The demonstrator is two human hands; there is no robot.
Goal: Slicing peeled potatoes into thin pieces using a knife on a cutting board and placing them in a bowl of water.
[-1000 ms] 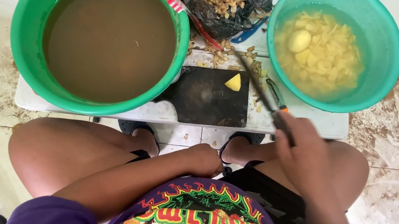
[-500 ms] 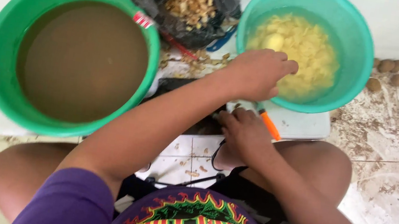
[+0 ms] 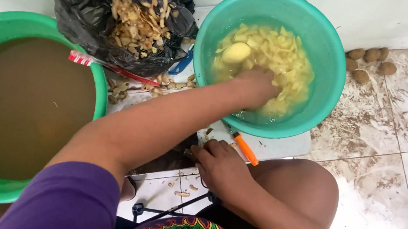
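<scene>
From the head view I see a crumpled black plastic bag [image 3: 90, 11] at the top left, open and full of tan potato peelings [image 3: 137, 21], lying against the white wall. Just below its mouth lies a red toothbrush [image 3: 114, 67] with white-and-red bristles, pointing left toward the big green basin [image 3: 103, 88] of brown, muddy water. A blue-handled tool [image 3: 182, 65] peeks out between the bag and the teal basin [image 3: 325, 95].

The teal basin stands at the top middle on a low white counter [image 3: 285, 145] and holds cloudy water, pale yellow potato slices [image 3: 287, 62] and one whole peeled potato [image 3: 236, 52]. My left hand [image 3: 256, 87] reaches across into it, its fingers dipped among the slices just right of the whole potato; they are under the water and the pieces, so I cannot tell whether that grip is spread or pinching anything.

My right hand [image 3: 220, 168] rests at the near edge of the counter with its grip curled shut around an orange-handled knife [image 3: 244, 147], whose handle sticks out toward the teal basin.

A few unpeeled brown potatoes [image 3: 368, 61] lie on the dirty tiled floor [image 3: 383, 173] by the wall, right of the teal basin.
</scene>
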